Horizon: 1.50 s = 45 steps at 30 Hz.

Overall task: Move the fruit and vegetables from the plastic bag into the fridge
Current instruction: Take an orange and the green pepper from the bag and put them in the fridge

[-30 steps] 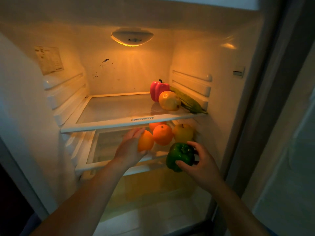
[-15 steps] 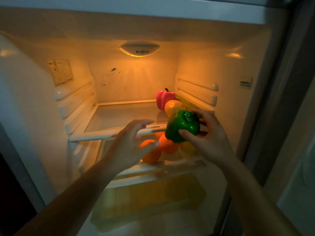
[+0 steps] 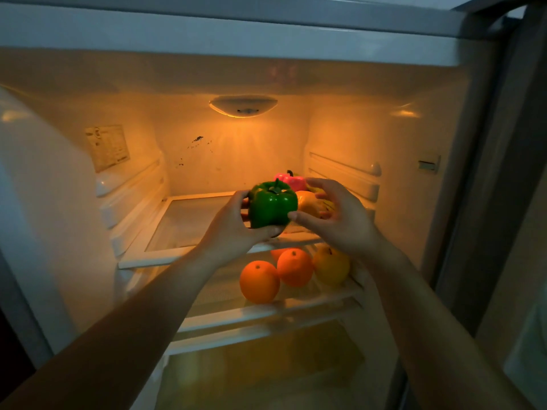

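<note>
A glossy green bell pepper (image 3: 270, 207) hangs just above the front of the fridge's upper glass shelf (image 3: 189, 220). My left hand (image 3: 231, 232) cups it from the left and underneath. My right hand (image 3: 346, 220) is beside it with fingers spread, only the thumb tip touching the pepper's lower right. Behind it on the shelf are a red pepper (image 3: 291, 182) and a yellow fruit (image 3: 307, 202), both partly hidden. The plastic bag is out of view.
The lower shelf (image 3: 266, 315) carries two oranges (image 3: 259, 281) (image 3: 294, 266), a third one half hidden behind, and a yellow apple (image 3: 331, 266). A crisper drawer (image 3: 266, 365) sits below. The lamp (image 3: 242, 106) glows at the back. Bare glass fills the upper shelf's left half.
The green pepper rose from beside the lower shelf to the upper shelf's level. My left hand left the orange and took the pepper; my right hand's grip on it has loosened.
</note>
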Tool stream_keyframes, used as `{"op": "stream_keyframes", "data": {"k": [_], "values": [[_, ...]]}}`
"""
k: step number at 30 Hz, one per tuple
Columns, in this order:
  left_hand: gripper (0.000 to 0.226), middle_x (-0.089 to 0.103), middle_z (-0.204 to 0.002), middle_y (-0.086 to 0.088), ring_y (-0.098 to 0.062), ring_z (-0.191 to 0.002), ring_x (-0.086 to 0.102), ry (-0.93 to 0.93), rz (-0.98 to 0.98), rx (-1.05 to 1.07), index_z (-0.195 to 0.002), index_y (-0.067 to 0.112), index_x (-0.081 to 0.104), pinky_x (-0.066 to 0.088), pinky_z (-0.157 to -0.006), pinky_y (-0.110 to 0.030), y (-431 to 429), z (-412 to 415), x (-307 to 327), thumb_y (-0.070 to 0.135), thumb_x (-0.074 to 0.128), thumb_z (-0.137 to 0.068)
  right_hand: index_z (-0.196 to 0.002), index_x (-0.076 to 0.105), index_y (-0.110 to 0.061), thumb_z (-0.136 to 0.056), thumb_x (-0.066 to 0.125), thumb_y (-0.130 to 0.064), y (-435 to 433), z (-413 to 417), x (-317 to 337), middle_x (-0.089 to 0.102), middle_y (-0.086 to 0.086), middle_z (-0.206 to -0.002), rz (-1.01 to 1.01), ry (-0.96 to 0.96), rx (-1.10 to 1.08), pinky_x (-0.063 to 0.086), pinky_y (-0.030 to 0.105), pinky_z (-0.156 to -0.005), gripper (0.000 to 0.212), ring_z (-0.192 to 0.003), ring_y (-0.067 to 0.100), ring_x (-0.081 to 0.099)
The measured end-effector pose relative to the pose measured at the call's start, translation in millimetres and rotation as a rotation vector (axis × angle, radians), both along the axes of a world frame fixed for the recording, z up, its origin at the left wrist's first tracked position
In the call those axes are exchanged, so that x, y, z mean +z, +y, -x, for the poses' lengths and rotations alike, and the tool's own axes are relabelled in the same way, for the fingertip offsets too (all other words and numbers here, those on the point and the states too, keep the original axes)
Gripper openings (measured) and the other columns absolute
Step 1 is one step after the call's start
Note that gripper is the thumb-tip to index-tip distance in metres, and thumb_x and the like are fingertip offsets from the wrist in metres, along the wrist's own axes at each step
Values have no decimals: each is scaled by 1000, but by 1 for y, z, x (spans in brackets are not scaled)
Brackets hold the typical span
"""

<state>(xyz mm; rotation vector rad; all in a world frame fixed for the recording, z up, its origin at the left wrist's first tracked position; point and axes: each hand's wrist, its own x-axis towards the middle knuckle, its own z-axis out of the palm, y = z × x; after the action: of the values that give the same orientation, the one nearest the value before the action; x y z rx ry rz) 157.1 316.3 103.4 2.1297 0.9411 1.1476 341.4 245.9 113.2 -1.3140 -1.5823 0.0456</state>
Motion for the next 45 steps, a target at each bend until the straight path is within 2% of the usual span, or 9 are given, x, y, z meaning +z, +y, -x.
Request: {"op": "stream_keyframes", "data": {"k": [7, 13, 25, 29, 33, 35, 37, 41, 45], "values": [[78, 50, -120, 2, -13, -102, 51, -25, 106, 74, -130, 15, 37, 42, -80, -24, 32, -25, -3, 31, 81, -68, -128, 51, -19, -73, 76, -35, 2, -12, -16, 54, -1, -124, 22, -71, -52, 50, 37, -92, 62, -112, 10, 50], [76, 51, -113, 5, -14, -101, 50, 21, 115, 123, -129, 18, 38, 40, -79, -27, 44, -31, -14, 40, 79, -69, -128, 49, -21, -75, 74, -30, -6, -10, -20, 52, -5, -120, 38, -56, -26, 51, 33, -90, 59, -111, 9, 50], [93, 51, -131, -2, -14, -111, 50, -50, 95, 138, -137, 15, 32, 41, -85, -26, 37, -18, -13, 36, 84, -62, -126, 50, -20, -76, 74, -29, -19, 3, -27, 53, -5, -121, 11, -67, -88, 52, 32, -87, 56, -109, 6, 51], [93, 50, -133, -5, -21, -117, 50, -2, 39, 237, -139, 14, 31, 43, -91, -34, 31, -15, -16, 43, 80, -65, -125, 51, -24, -76, 73, -33, -31, 8, -35, 53, -9, -116, 25, -85, -126, 48, 14, -77, 55, -103, 3, 53], [77, 46, -133, 2, -12, -119, 45, 22, -182, 238, -138, 18, 33, 38, -89, -24, -3, 6, -31, 40, 72, -75, -119, 53, -30, -74, 74, -38, -41, 11, -57, 55, -11, -115, 66, -38, -122, 51, 31, -84, 51, -105, 7, 55], [66, 43, -127, 12, 1, -115, 38, 16, -263, 147, -135, 22, 39, 31, -89, -10, -27, 23, -48, 38, 69, -79, -116, 55, -29, -73, 73, -42, -47, 14, -75, 56, -12, -114, 98, -16, -135, 52, 33, -82, 49, -104, 6, 55], [55, 44, -125, 14, 5, -115, 37, 11, -309, 73, -129, 24, 45, 27, -91, -1, -46, 41, -72, 41, 64, -80, -114, 56, -31, -73, 74, -38, -56, 22, -98, 56, -12, -112, 152, 30, -133, 52, 30, -82, 45, -103, 3, 54], [47, 45, -121, 23, 7, -111, 42, 67, -138, 8, -120, 38, 45, 29, -90, 0, -67, 65, -130, 52, 53, -76, -114, 51, -37, -76, 73, -35, -78, 41, -153, 53, -18, -113, 295, 66, -145, 46, 19, -84, 44, -106, 3, 53], [42, 47, -121, 22, 12, -109, 40, 170, 8, -54, -116, 44, 43, 26, -87, 3, -77, 79, -171, 54, 53, -76, -127, 49, -26, -81, 67, -38, -102, 59, -187, 48, -15, -120, 487, 76, -180, 44, 26, -95, 51, -111, 4, 49]]}}
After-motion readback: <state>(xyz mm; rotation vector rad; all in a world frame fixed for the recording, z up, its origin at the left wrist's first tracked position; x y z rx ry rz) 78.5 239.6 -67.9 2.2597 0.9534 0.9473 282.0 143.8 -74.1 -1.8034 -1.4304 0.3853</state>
